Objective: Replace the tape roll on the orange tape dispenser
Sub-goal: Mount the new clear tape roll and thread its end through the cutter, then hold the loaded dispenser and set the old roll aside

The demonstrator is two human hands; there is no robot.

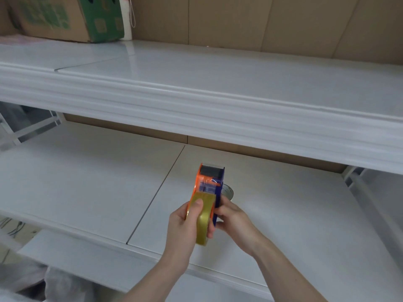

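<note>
1. Right at the middle of the lower shelf, both hands are wrapped around the same thing. The left hand (185,223) has its fingers (197,207) curled over the tape roll (204,219), thumb pressed flat on the yellowish outer face, the other fingertips peeking out on the far edge of the roll.
2. The right hand (231,219) is clamped on the opposite side, fingers pinching the dark blue side plate of the orange tape dispenser (209,184). So neither hand is spread out, both are closed on stuff.
3. That roll sits in the near end of the dispenser, between the orange side on the left and the blue side on the right. Can't really tell if it's fully seated on the hub or just held in place.
4. The dispenser points away from the person, with the dark roller/cutter end up top and a clear bit of tape or plastic flap just below it.
5. Just behind the right hand there's a second, greyish roll (227,190) lying on the shelf, mostly hidden by the dispenser.
6. All of this is held a bit above the white lower shelf (87,182), near a seam between two panels.
7. Above is another white shelf (196,73), with a green and brown cardboard box (65,16) at its far left corner, and brown board behind everything.
</note>
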